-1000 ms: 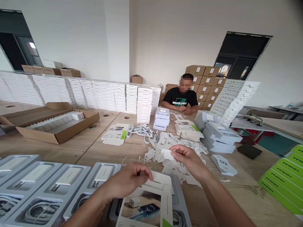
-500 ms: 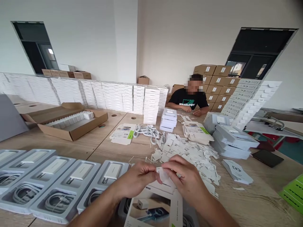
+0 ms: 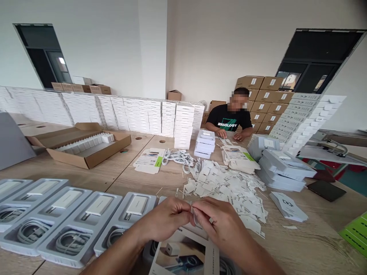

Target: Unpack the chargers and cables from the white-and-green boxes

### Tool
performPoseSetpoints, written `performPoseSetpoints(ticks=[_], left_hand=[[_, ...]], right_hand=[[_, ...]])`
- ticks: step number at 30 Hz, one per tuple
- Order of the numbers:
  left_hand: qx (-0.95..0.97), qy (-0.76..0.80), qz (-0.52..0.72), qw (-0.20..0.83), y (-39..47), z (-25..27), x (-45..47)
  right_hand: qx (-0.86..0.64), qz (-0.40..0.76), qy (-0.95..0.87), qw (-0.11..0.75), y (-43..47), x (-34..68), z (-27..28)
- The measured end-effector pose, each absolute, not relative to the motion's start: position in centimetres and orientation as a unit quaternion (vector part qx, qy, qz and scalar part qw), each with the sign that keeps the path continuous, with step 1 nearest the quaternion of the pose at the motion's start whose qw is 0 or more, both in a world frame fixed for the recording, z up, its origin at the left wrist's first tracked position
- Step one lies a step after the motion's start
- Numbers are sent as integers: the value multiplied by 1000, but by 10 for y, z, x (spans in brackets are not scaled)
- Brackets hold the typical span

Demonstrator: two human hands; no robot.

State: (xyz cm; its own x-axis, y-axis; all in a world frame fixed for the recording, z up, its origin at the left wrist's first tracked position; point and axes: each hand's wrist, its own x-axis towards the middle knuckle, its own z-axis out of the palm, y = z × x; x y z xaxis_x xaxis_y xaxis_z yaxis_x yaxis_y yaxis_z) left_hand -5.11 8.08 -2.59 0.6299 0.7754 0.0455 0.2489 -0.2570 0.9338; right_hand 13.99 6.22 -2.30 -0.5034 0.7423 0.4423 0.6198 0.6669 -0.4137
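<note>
Between my two hands is a small white card piece (image 3: 196, 218), mostly covered by the fingers. My left hand (image 3: 168, 217) pinches its left side, and my right hand (image 3: 219, 219) grips it from the right. Just below them lies a printed charger box (image 3: 176, 263) with a picture of a plug and a phone; whether the piece is joined to it I cannot tell. Under the box shows part of a tray with a coiled cable (image 3: 228, 265). Left of my forearm, several grey trays (image 3: 97, 233) stand in a row with white chargers (image 3: 137, 205) and coiled cables.
Ahead is a heap of white card scraps (image 3: 218, 183), with bundled cables (image 3: 180, 157) and flat printed boxes (image 3: 239, 158) behind it. An open carton (image 3: 94, 158) of chargers sits left. A co-worker (image 3: 229, 118) sits across the table. Stacked white boxes (image 3: 183, 128) line the back.
My hands have drawn closer together, and the card piece is now turned or bent, showing less of its face. The co-worker's hands have shifted slightly.
</note>
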Motion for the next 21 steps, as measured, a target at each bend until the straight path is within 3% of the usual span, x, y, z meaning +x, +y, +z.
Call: performPoseSetpoints(ticks=[6, 10, 12, 15, 21], left_hand=[[724, 388, 257, 509, 83, -24, -55], [719, 393, 253, 514, 82, -21, -58], [723, 392, 241, 515, 82, -22, -57], [719, 397, 243, 516, 83, -24, -57], [727, 390, 263, 501, 85, -21, -61]], right_hand=[[-447, 231, -778, 376, 71, 165, -19], [-533, 241, -628, 513, 100, 186, -25], [-540, 235, -635, 500, 119, 185, -35], [-523, 251, -706, 406, 138, 175, -51], [-468, 332, -730, 371, 111, 166, -36]])
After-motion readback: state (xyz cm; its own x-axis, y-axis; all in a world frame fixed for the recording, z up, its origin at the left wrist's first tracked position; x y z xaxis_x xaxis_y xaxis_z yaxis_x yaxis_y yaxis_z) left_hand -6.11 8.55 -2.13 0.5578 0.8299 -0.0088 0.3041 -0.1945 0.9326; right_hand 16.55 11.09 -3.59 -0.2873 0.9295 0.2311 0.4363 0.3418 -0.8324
